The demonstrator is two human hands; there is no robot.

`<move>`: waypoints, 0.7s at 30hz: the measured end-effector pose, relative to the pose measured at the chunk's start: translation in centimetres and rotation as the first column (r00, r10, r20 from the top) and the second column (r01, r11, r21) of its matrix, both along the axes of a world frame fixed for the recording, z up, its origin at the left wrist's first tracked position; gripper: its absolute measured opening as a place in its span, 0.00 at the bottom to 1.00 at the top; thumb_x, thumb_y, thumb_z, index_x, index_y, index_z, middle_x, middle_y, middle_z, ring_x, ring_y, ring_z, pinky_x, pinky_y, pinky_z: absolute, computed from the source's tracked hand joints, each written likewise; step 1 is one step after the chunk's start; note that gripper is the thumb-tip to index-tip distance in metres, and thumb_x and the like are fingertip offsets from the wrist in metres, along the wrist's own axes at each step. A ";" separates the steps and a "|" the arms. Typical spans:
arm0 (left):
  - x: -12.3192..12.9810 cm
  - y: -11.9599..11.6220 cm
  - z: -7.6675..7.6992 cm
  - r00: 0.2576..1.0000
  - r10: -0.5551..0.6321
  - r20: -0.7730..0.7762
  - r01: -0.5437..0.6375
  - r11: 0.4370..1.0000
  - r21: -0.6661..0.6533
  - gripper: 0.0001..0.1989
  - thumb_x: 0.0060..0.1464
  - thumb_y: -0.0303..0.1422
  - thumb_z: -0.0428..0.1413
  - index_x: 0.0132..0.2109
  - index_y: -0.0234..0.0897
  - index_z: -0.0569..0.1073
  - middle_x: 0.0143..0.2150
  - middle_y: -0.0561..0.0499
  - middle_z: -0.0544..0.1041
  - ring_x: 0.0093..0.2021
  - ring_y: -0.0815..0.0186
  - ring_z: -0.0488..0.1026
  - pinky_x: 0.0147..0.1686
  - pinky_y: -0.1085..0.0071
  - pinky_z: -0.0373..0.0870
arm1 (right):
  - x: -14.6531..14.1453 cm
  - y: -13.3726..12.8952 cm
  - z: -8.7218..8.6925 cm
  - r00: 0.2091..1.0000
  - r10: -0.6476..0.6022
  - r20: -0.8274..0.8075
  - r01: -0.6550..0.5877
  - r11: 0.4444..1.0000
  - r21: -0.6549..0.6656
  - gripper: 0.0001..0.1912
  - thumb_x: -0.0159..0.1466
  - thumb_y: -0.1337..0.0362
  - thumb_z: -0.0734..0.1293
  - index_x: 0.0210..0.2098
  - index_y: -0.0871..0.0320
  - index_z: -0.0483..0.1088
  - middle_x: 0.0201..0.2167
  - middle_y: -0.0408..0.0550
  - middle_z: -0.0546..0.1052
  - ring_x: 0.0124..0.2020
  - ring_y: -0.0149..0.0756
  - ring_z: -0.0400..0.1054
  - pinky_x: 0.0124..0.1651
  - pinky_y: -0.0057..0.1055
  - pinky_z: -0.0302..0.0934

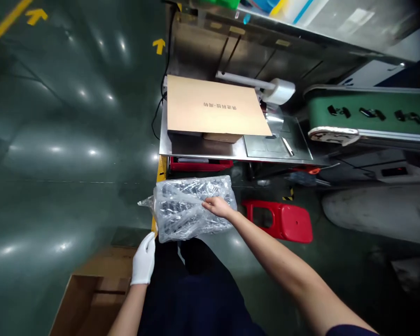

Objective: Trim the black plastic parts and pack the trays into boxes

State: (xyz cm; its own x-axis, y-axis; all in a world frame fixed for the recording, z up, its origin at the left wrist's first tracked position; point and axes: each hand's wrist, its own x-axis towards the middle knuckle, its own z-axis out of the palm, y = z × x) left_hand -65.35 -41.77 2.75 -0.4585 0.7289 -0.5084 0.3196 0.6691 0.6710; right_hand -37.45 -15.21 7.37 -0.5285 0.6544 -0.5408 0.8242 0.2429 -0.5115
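Note:
A plastic-wrapped pack [192, 221] with rows of dark items showing through its clear film is in front of my body, below the table edge. My bare right hand [217, 206] is closed on the film at the upper right part of the pack, fingers pinched together. My left hand [144, 258], in a white glove, is beside the pack's lower left corner. Its fingers are close to the corner, and what they hold, if anything, is hidden. Loose film sticks out at the pack's left end.
A metal table [238, 150] carries a large cardboard box [217, 109] and a film roll [279, 92]. A red stool [296, 223] stands at right, an open carton [73, 298] at lower left. Small dark parts lie on a green conveyor [360, 100].

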 end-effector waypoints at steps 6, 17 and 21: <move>3.4 9.9 -0.2 0.951 -0.307 -0.032 0.305 0.919 0.248 0.19 0.67 0.36 0.49 0.58 0.37 0.77 0.63 0.44 0.77 0.64 0.59 0.74 0.68 0.63 0.68 | 0.4 0.5 -1.0 0.998 -0.007 0.065 0.011 0.999 -0.052 0.16 0.71 0.53 0.66 0.46 0.61 0.76 0.37 0.52 0.81 0.39 0.42 0.73 0.43 0.32 0.58; 12.8 20.2 -3.0 0.726 -0.588 -0.356 0.676 0.704 0.215 0.16 0.62 0.32 0.55 0.54 0.34 0.79 0.49 0.37 0.80 0.58 0.45 0.72 0.65 0.46 0.58 | 5.2 -0.2 -2.7 0.979 -0.128 -0.158 0.117 0.990 -0.078 0.29 0.68 0.71 0.64 0.68 0.60 0.61 0.58 0.54 0.78 0.58 0.41 0.74 0.59 0.33 0.66; 13.6 20.0 -4.1 0.733 -0.513 -0.447 0.618 0.777 0.121 0.13 0.62 0.34 0.53 0.43 0.38 0.81 0.40 0.40 0.81 0.48 0.48 0.75 0.56 0.51 0.65 | 7.2 0.3 -5.1 0.958 -0.099 -0.270 0.094 0.995 -0.034 0.19 0.73 0.65 0.62 0.61 0.56 0.70 0.58 0.52 0.78 0.58 0.43 0.73 0.64 0.40 0.63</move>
